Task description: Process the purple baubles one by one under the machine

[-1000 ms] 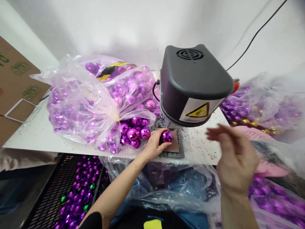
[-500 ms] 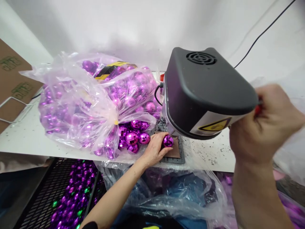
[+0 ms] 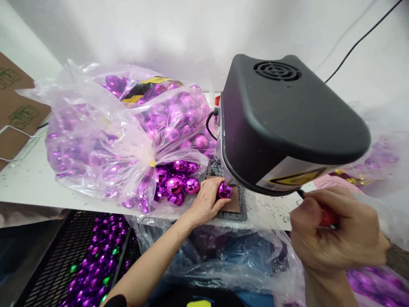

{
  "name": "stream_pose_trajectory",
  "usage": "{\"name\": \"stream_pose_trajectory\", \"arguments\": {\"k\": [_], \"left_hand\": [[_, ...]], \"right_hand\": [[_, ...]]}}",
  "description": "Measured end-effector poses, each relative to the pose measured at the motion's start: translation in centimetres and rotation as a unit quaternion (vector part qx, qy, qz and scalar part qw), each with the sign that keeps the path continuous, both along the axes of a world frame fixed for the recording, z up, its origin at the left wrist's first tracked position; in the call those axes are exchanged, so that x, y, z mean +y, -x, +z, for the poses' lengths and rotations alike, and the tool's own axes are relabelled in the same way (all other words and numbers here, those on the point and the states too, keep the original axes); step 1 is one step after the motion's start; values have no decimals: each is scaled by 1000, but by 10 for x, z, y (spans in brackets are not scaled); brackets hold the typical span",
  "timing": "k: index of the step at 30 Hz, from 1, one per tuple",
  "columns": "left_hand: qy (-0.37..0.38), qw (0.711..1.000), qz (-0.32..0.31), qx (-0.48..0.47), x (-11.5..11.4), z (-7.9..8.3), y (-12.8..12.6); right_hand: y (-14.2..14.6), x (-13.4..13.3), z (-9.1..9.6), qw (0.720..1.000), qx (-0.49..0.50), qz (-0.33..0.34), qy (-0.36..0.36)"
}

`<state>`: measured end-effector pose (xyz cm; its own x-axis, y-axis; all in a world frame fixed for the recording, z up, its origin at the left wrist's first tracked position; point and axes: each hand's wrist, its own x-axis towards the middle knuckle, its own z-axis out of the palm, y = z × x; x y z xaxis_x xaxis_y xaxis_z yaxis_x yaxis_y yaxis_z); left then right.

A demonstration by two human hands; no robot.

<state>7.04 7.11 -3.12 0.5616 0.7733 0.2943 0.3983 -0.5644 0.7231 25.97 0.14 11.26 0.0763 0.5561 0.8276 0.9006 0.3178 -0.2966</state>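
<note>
Purple ball (image 3: 225, 190) sits on brown pad (image 3: 234, 204) below black machine (image 3: 287, 115), left hand (image 3: 207, 199) pinching it; right hand (image 3: 341, 230) wrapped round red handle (image 3: 329, 216). Left hand could get nipped if handle's pulled with it this close.

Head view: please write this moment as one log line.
left hand: holding purple ball | right hand: gripping red handle | plastic bag: left of black machine

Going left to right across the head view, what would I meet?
Box, bag, left hand, ball, right hand. The machine spans from ball to right hand, so it's unplaced.
</note>
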Motion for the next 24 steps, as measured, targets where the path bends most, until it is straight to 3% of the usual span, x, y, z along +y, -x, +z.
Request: {"name": "stream_pose_trajectory", "arguments": {"k": [9,24], "left_hand": [[16,1000,1,-4,-1,1,0],[28,1000,-5,-9,0,0,2]], "right_hand": [[0,-9,-22,998,27,14,54],[-6,-9,-42,998,-48,-9,33]]}}
